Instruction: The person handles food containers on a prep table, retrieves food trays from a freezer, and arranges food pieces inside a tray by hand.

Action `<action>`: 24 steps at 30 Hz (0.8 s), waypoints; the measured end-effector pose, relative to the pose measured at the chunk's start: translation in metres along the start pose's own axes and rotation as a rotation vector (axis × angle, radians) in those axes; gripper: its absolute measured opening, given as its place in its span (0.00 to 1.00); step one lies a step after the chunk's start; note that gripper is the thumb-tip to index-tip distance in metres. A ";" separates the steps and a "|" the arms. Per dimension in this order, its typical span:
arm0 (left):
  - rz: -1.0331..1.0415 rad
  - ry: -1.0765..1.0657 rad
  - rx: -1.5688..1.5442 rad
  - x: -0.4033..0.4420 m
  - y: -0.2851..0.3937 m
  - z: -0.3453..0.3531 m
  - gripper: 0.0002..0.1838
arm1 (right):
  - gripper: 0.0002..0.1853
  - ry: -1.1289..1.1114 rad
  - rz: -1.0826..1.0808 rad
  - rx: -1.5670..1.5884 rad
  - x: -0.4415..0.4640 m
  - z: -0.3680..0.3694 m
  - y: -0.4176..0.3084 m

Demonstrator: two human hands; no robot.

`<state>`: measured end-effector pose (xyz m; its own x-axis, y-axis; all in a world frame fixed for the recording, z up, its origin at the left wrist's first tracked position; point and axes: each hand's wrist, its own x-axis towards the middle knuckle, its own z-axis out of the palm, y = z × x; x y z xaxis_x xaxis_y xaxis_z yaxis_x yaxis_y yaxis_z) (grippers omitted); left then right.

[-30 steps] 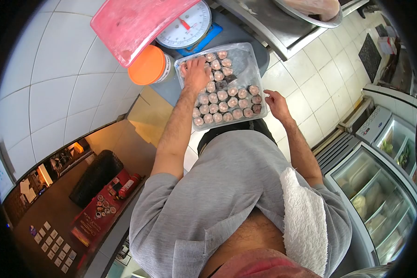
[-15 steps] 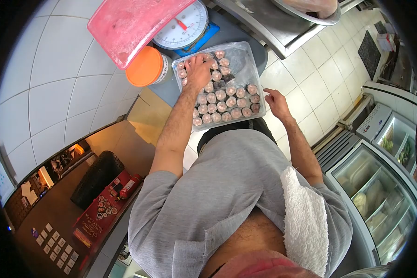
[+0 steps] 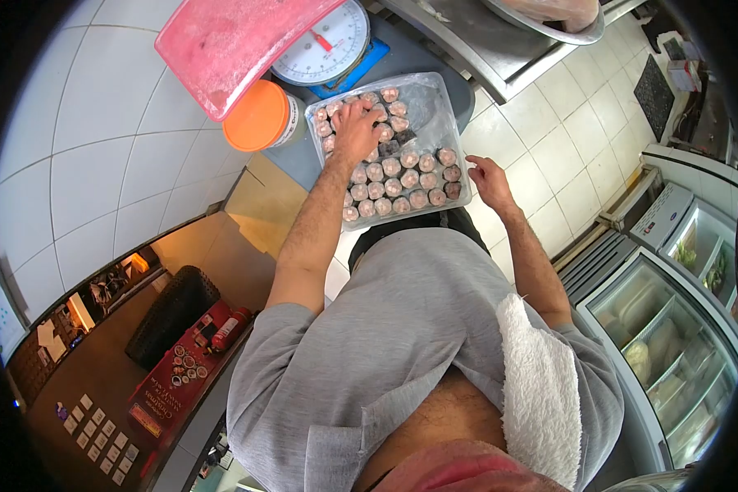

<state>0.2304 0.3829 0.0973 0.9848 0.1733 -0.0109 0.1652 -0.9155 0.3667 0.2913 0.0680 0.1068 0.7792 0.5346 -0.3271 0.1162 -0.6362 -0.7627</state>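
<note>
A clear plastic tray [image 3: 435, 98] holds rows of small round pieces [image 3: 392, 167] with pinkish tops and dark sides. Over its upper left part lies my left hand [image 3: 357, 131], its fingers spread and bent down onto the pieces; I cannot make out anything gripped in it. Some pieces under the palm are hidden. My right hand [image 3: 490, 182] hangs just off the tray's right edge, with fingers loosely curled and the thumb side toward the rim. Whether it holds something small is not visible.
Beyond the tray stand a dial scale [image 3: 323, 45] with a pink tray [image 3: 230, 45] and an orange-lidded tub [image 3: 256, 116]. A metal counter [image 3: 484, 41] bears a bowl [image 3: 592, 33] at the top right. Glass-topped freezers [image 3: 664, 353] stand at the right.
My left hand has shifted right across the upper pieces since the earliest frame, uncovering those at the tray's left edge. Its fingers have spread. My right hand stays beside the tray.
</note>
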 end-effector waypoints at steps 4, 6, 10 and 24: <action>0.043 -0.019 -0.109 -0.011 0.008 -0.008 0.20 | 0.15 0.013 0.000 0.018 -0.001 0.004 0.004; 0.064 -0.036 -0.111 -0.013 0.009 -0.008 0.21 | 0.15 0.010 0.008 0.028 -0.002 0.003 0.003; 0.109 -0.048 -0.140 -0.015 0.010 -0.006 0.20 | 0.15 0.006 0.004 0.032 -0.001 0.004 0.000; 0.199 -0.156 -0.130 -0.009 0.025 -0.006 0.12 | 0.15 -0.005 0.018 0.008 -0.001 0.002 -0.002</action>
<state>0.2249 0.3611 0.1124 0.9952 -0.0726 -0.0661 -0.0308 -0.8701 0.4918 0.2885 0.0696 0.1074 0.7783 0.5256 -0.3435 0.0969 -0.6411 -0.7613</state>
